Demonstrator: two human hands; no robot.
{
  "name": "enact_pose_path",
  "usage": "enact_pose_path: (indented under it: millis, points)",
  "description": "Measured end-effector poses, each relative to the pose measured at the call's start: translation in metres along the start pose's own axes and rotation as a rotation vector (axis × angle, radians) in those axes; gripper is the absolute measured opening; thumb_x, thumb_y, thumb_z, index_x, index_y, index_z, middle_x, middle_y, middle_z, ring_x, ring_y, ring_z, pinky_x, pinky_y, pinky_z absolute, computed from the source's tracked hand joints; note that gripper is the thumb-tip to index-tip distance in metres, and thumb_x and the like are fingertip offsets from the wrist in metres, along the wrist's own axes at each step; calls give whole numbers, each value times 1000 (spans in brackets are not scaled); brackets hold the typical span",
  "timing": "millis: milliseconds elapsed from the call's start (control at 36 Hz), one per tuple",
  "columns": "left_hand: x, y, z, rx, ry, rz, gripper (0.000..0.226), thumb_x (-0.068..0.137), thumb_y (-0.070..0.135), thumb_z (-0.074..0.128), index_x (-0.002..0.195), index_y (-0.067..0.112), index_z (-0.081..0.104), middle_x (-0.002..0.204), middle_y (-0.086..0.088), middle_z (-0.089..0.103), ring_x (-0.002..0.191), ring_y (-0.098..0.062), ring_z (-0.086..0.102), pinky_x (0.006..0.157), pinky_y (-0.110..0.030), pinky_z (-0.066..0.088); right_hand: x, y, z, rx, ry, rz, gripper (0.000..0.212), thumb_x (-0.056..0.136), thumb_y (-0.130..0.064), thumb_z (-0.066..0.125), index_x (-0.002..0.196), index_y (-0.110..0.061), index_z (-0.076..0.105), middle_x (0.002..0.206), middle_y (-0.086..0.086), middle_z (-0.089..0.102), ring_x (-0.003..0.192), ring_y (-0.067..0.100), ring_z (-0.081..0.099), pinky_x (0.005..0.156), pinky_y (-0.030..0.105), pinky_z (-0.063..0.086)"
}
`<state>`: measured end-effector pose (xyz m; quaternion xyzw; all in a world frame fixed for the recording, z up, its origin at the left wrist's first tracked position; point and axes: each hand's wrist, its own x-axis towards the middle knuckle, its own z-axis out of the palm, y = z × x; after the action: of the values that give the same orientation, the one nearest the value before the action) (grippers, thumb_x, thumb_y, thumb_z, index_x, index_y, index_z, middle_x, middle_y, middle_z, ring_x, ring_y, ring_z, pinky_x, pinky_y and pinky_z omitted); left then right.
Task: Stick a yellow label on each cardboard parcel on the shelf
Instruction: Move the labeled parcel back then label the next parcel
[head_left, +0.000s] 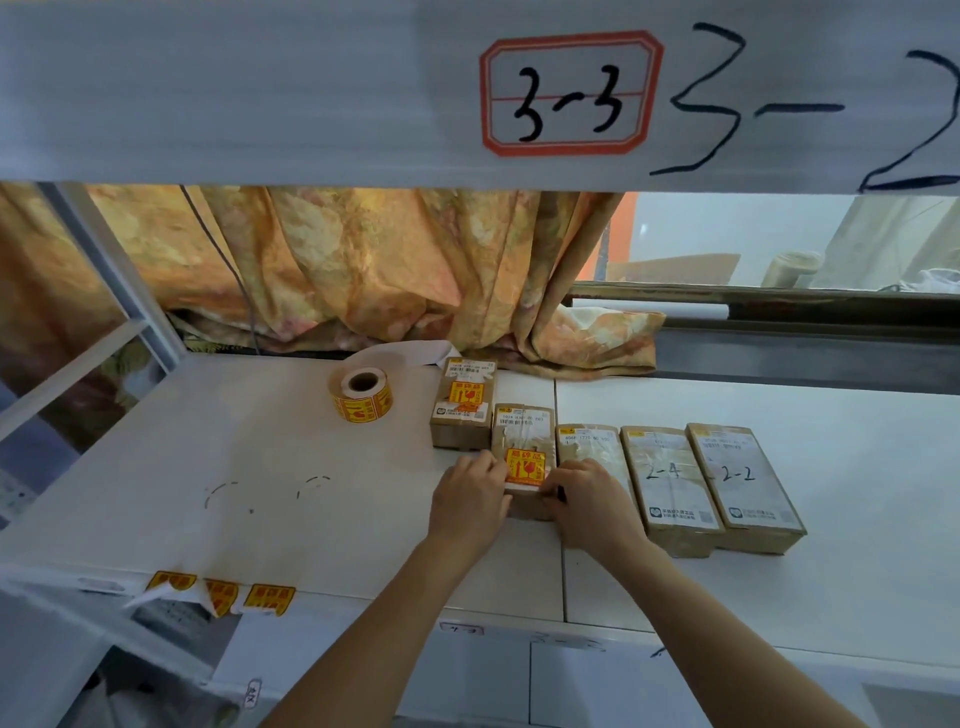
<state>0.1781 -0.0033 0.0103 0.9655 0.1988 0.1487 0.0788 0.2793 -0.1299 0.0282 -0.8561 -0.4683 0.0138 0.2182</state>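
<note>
Several cardboard parcels lie in a row on the white shelf (260, 467). The far-left parcel (462, 405) carries a yellow label. On the second parcel (522, 431) sits a yellow label (525, 467), and both my hands touch it. My left hand (470, 499) holds its left edge, while my right hand (587, 501) presses its right edge. Three parcels to the right show no yellow label: one (589, 447) partly behind my right hand, one marked 2-4 (670, 483), one marked 2-2 (737, 475). A roll of yellow labels (361, 397) stands behind, to the left.
Three loose yellow labels (221, 592) hang off the shelf's front edge at the left. An orange curtain (363, 270) hangs behind the shelf. The upper shelf board (311, 93) with "3-3" written on it fills the top of the view.
</note>
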Motion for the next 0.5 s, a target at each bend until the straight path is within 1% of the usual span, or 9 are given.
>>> enact_pose_path:
  millis: [56, 111, 167, 222, 333, 417, 500]
  points:
    - [8, 0, 4, 45, 8, 9, 33, 92, 26, 53, 123, 15, 55, 121, -1, 56, 108, -21, 47, 89, -30, 41, 7, 3, 1, -16, 15, 5, 16, 86, -19, 59, 97, -19, 70, 101, 1, 68, 94, 20, 54, 77, 30, 47]
    - [15, -1, 5, 100, 12, 8, 29, 90, 24, 56, 118, 15, 59, 117, -2, 59, 107, -22, 49, 87, -32, 43, 16, 6, 4, -34, 32, 10, 17, 86, -18, 58, 97, -19, 71, 102, 1, 68, 95, 21, 53, 77, 29, 45]
    - [22, -1, 7, 165, 28, 2, 23, 80, 23, 69, 102, 18, 67, 103, -1, 66, 98, -22, 55, 79, -32, 48, 24, 9, 7, -62, 46, 13, 19, 87, -17, 56, 97, -19, 71, 101, 2, 69, 94, 23, 53, 77, 30, 45]
    - [28, -3, 10, 217, 38, 4, 21, 69, 21, 78, 89, 19, 70, 93, 0, 69, 91, -21, 59, 73, -33, 51, 32, 11, 9, -80, 59, 19, 19, 86, -16, 55, 95, -18, 72, 100, 2, 69, 94, 23, 53, 78, 31, 46]
    - [41, -6, 15, 253, 82, 3, 20, 68, 20, 79, 86, 19, 70, 97, -4, 68, 97, -24, 61, 78, -36, 51, 44, 14, 12, -113, 93, 46, 19, 84, -16, 55, 92, -19, 72, 98, 2, 70, 97, 24, 55, 80, 35, 47]
    - [49, -8, 18, 282, 60, -17, 23, 64, 22, 82, 84, 22, 71, 100, -6, 69, 99, -24, 63, 81, -36, 52, 52, 14, 17, -145, 111, 78, 20, 85, -14, 53, 91, -17, 72, 96, 3, 70, 95, 24, 56, 80, 35, 45]
    - [54, -11, 23, 292, 47, -52, 28, 63, 24, 83, 88, 23, 70, 106, -12, 68, 106, -26, 62, 88, -39, 51, 59, 13, 21, -177, 110, 107, 23, 84, -9, 51, 90, -17, 72, 97, 2, 70, 94, 25, 56, 80, 35, 44]
